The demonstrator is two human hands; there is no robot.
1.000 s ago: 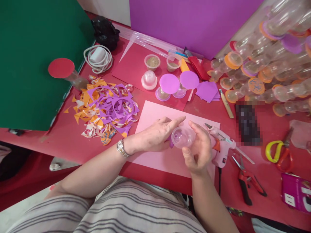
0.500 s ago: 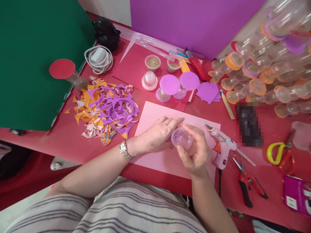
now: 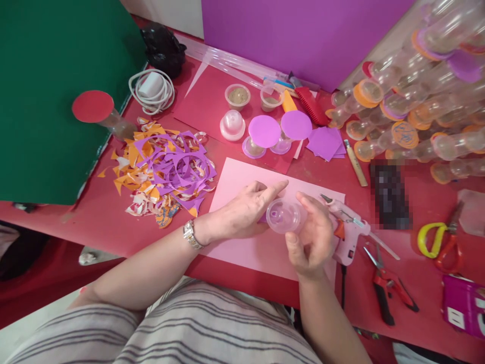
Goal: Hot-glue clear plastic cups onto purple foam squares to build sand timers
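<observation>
A clear plastic cup is between my hands above a pink sheet, its round mouth turned up toward me. My left hand, with a watch on the wrist, is at the cup's left side. Its index finger points forward, while its other fingertips are partly hidden. A bit of purple shows between that hand and the cup. At the right side, my right hand curves loosely with thumb and fingers spread apart, close to the cup's rim.
Paper scraps are heaped on the left. Behind the pink sheet stand cups with purple discs. A pink glue gun, red-handled pruners and scissors lie right, below stacked clear cups.
My right hand has loosened, its thumb and fingers spreading away from the cup and shifting slightly right. The cup and my left hand stay nearly in place.
</observation>
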